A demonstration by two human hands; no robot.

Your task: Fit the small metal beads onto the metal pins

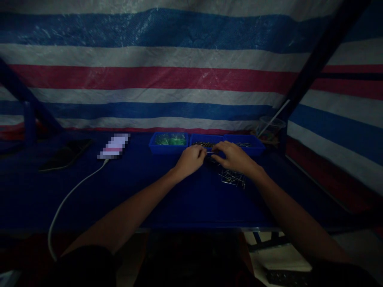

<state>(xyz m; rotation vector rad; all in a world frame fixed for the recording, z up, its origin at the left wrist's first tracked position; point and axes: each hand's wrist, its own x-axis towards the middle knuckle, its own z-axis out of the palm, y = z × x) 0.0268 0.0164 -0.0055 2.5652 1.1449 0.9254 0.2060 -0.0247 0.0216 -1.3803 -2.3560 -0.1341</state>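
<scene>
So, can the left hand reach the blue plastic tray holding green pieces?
Probably yes: the left hand lies just beside that blue plastic tray of green pieces, with nothing visible between them.

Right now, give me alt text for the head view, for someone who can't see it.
In dim light, the left hand and the right hand meet close together on a blue table, before a row of blue trays. Loose small metal pins lie by the right hand, and a white cable trails at left. A striped tarp hangs behind.
</scene>
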